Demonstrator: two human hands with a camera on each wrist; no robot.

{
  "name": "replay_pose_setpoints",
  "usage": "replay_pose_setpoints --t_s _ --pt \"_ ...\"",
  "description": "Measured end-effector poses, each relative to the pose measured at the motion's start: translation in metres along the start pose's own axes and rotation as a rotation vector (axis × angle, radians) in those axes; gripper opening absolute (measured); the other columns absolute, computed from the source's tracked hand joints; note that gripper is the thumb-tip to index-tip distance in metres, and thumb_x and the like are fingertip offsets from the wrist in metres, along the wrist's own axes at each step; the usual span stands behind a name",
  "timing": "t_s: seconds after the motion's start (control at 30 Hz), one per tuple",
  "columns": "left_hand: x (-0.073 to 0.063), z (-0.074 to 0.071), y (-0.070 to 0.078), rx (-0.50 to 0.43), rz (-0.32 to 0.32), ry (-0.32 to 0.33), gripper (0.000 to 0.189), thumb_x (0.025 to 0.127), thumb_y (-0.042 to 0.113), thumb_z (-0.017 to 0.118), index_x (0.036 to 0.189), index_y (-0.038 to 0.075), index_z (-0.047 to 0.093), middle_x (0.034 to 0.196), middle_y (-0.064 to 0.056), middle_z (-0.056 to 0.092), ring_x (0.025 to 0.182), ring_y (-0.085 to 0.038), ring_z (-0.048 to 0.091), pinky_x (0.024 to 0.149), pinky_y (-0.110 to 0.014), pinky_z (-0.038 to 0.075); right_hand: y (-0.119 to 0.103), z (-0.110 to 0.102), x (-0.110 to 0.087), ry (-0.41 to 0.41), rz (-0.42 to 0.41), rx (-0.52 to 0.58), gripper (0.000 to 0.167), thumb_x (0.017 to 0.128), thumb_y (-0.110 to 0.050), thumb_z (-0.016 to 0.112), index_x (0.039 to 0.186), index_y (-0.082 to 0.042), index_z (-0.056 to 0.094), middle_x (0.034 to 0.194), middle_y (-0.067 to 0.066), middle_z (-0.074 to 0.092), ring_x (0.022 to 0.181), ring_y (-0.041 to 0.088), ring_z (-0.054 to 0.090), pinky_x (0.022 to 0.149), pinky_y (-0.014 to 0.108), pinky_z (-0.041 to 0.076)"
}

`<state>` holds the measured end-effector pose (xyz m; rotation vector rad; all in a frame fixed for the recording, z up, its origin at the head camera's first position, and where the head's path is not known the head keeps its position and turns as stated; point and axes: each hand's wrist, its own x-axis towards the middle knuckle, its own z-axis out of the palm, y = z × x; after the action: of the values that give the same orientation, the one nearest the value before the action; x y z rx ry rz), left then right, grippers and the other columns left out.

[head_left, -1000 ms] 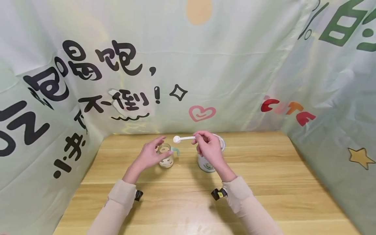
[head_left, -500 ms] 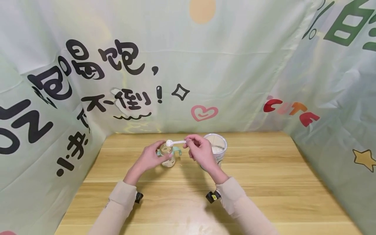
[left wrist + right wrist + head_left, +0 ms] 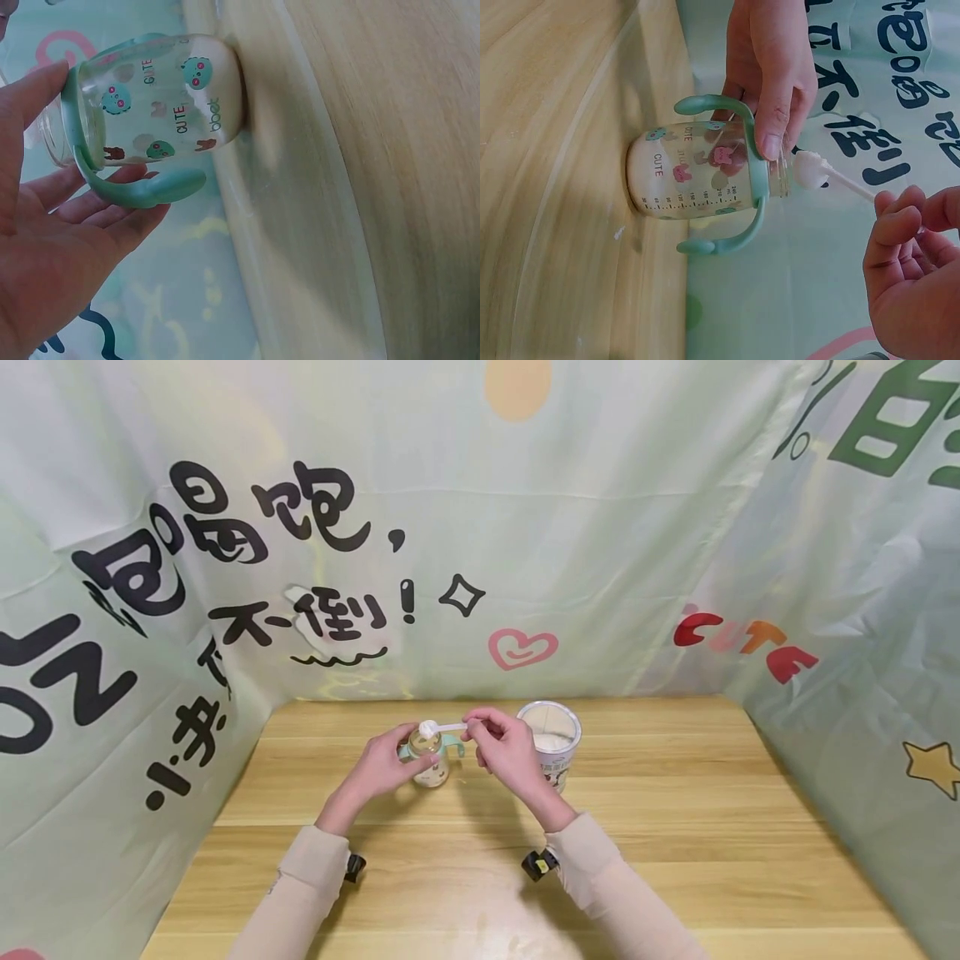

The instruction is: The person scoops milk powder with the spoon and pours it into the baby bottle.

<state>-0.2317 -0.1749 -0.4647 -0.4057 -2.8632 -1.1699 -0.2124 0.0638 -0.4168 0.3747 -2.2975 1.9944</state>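
Observation:
A clear baby bottle (image 3: 697,169) with a green two-handled collar stands upright on the table. Pale contents fill its lower part, as the left wrist view also shows. My left hand (image 3: 384,764) holds it around the neck, thumb on the near side, with one green handle (image 3: 161,189) beside the palm. Between thumb and fingers, my right hand (image 3: 504,750) pinches the thin handle of a white scoop (image 3: 811,169). White powder is heaped in the scoop, which sits right over the bottle's open mouth. Whether it touches the rim, I cannot tell.
Just right of my right hand stands an open can (image 3: 557,767) of pale powder. The wooden table (image 3: 450,877) ends at a printed fabric backdrop (image 3: 622,568), which also rises on both sides.
My right hand has carried the loaded scoop left, from beside the bottle to above its mouth. My left hand has closed in around the bottle's neck. The can's opening has come into sight.

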Motion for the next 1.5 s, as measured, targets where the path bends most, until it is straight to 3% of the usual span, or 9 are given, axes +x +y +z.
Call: replay_pose_setpoints --t_s 0.1,0.33,0.43,0.7,0.93,1.5 --pt "0.0 0.001 -0.001 -0.002 0.006 0.006 0.077 0.092 0.049 0.08 0.151 0.006 0.055 0.136 -0.019 0.069 0.117 -0.035 0.069 0.101 -0.052 0.059 0.001 0.0 0.0 0.001 -0.003 -0.02 0.017 0.104 -0.012 0.062 0.109 -0.008 0.078 0.088 0.011 0.076 0.048 0.01 0.052 0.043 0.02 0.04" --pt "-0.001 0.002 -0.001 0.006 0.005 0.008 0.076 0.092 0.047 0.08 0.151 0.005 0.055 0.137 -0.019 0.069 0.119 -0.035 0.069 0.103 -0.053 0.058 0.003 0.001 -0.002 -0.016 -0.009 -0.049 0.019 0.104 -0.012 0.063 0.111 -0.008 0.08 0.098 0.025 0.077 0.048 0.007 0.053 0.042 0.02 0.039" --pt "-0.001 0.003 -0.002 0.009 0.004 0.011 0.077 0.092 0.047 0.08 0.151 0.005 0.054 0.137 -0.02 0.069 0.119 -0.036 0.069 0.103 -0.053 0.058 0.004 0.001 -0.003 -0.019 -0.006 -0.056 0.019 0.103 -0.012 0.064 0.111 -0.01 0.081 0.098 0.024 0.077 0.048 0.007 0.053 0.042 0.02 0.04" --pt "-0.003 0.003 -0.002 0.004 0.001 0.017 0.077 0.092 0.049 0.079 0.151 0.005 0.055 0.136 -0.019 0.069 0.119 -0.035 0.069 0.103 -0.053 0.057 0.008 0.001 -0.005 -0.039 -0.034 -0.07 0.02 0.102 -0.012 0.066 0.112 -0.005 0.081 0.081 0.007 0.077 0.046 0.008 0.052 0.042 0.02 0.039" --pt "-0.001 0.004 -0.002 -0.001 0.004 0.02 0.074 0.092 0.048 0.08 0.15 0.007 0.056 0.134 -0.018 0.071 0.118 -0.035 0.069 0.101 -0.052 0.058 0.009 0.001 -0.006 -0.038 -0.026 -0.128 0.021 0.099 -0.013 0.066 0.111 -0.008 0.082 0.054 -0.003 0.06 0.045 0.008 0.051 0.043 0.022 0.04" --pt "-0.001 0.002 0.0 -0.007 -0.004 0.013 0.075 0.094 0.048 0.079 0.151 0.006 0.055 0.135 -0.018 0.07 0.118 -0.034 0.069 0.102 -0.052 0.058 0.012 -0.001 -0.007 -0.037 -0.009 -0.143 0.026 0.096 -0.014 0.066 0.114 -0.009 0.083 0.052 -0.004 0.059 0.046 0.009 0.051 0.044 0.02 0.038"
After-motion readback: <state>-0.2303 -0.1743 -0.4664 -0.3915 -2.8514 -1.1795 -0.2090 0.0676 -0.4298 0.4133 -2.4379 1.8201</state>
